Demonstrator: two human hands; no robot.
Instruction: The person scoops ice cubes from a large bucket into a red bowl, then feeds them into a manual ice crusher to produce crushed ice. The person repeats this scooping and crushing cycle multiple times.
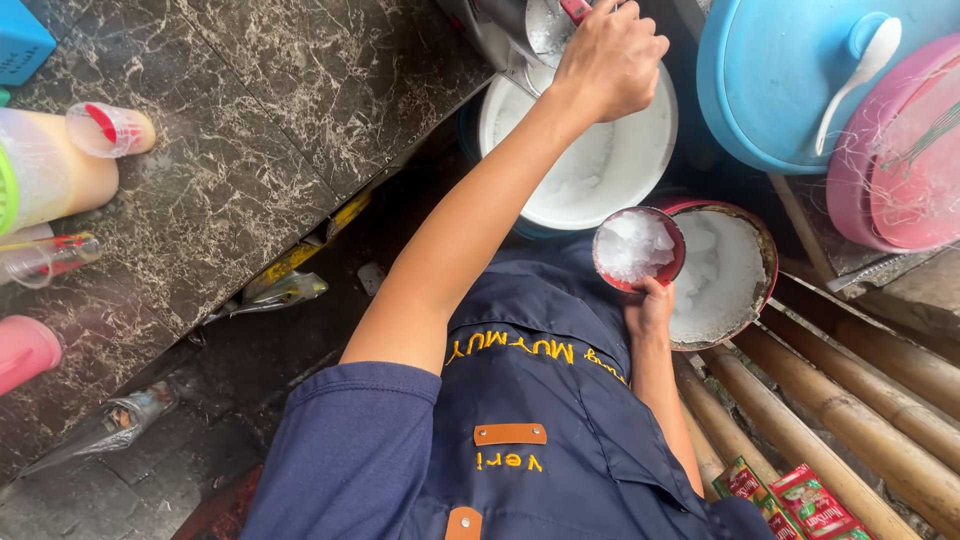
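The right hand, nearest the navy apron, cups a small red bowl heaped with shaved ice from below, just at nine o'clock of a red-rimmed basin. Farther off, toward twelve o'clock, the left hand closes tightly round a red handle (mostly hidden) above the white ice bucket.

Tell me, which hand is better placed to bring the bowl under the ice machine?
The right hand, probably: it already holds the red bowl of shaved ice beside the machine, while the left hand grips its red handle.
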